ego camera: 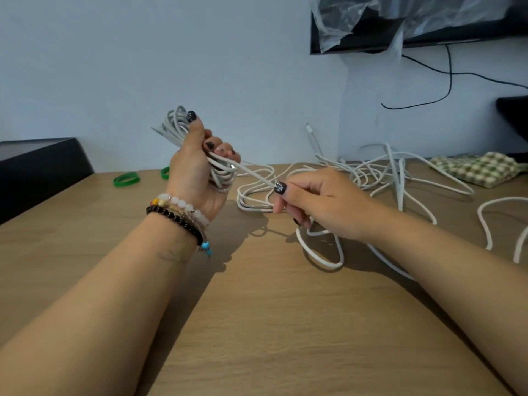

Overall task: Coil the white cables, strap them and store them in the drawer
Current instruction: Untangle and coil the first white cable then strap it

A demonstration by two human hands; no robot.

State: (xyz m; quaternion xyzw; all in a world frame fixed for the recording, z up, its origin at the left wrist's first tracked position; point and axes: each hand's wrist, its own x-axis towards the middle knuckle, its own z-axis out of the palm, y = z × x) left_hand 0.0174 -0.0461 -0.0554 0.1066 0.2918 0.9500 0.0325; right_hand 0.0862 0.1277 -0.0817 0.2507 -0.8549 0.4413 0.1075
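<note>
Head view, coiling stage: the left hand [197,167] is curled in a closed grip around a partly wound coil [183,130] of white cable, held upright above the bench [257,324], loops showing above the thumb and below the palm. From this grip one taut strand [254,174] runs down and to the right, its long axis a straight diagonal ending at the right hand [320,204], whose thumb and fingers pinch it just beside a dark-painted nail. The right hand is thus the nearer one to the unwound supply: beyond and beneath its grip the loose white cables [371,170] lie in tangled loops on the bench, spreading away to the right, with one connector end [308,127] lifted against the wall. Judged from this layout, the next wrap calls for the right hand to carry the strand back toward the left grip and lay it over the coil, drawing slack from the tangle, which may snag. Two green bands [127,178], probably the straps, rest on the bench beyond the left grip, untouched. No drawer can be identified with certainty.
</note>
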